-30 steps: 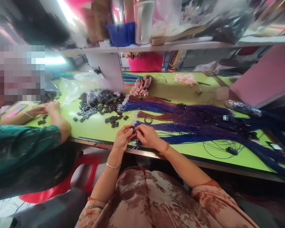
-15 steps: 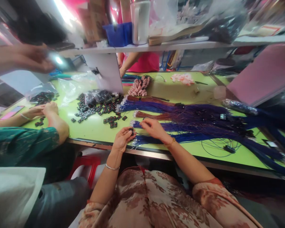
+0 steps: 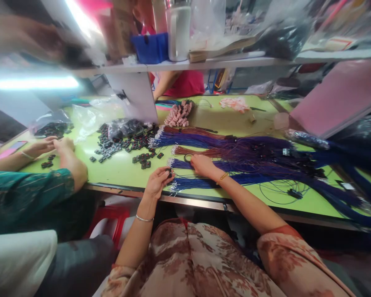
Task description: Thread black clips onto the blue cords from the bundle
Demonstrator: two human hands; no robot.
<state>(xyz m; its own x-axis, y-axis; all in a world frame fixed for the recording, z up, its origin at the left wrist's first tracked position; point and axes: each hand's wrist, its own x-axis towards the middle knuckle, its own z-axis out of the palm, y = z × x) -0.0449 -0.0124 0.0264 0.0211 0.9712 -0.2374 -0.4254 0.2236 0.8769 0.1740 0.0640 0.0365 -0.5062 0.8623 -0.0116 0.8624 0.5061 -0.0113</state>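
Observation:
My left hand (image 3: 157, 181) pinches a small black connector (image 3: 168, 172) near the table's front edge, left of the wire ends. My right hand (image 3: 203, 166) is closed, resting over the bundle of blue wires (image 3: 181, 163); what its fingers grip is too small to make out. A dark ring (image 3: 187, 158) shows beside its fingertips. Nearer me lies another blue wire bundle (image 3: 198, 183), and behind are brown wires (image 3: 185, 151). Loose black connectors (image 3: 146, 158) lie to the left, with a larger pile (image 3: 120, 140) behind them.
At the left a co-worker's hands (image 3: 60, 146) are over the green table (image 3: 111, 171). A shelf (image 3: 216, 64) with a blue bin (image 3: 151, 47) and a mug (image 3: 178, 35) spans the back. Pink connectors (image 3: 178, 114) lie beyond the wires. Another person's blurred arm crosses the upper left.
The view has shifted slightly. My right hand has lowered onto the blue wires and its fingers have moved away from my left hand. The upper-left arm has moved up, and a bright light now shows below it.

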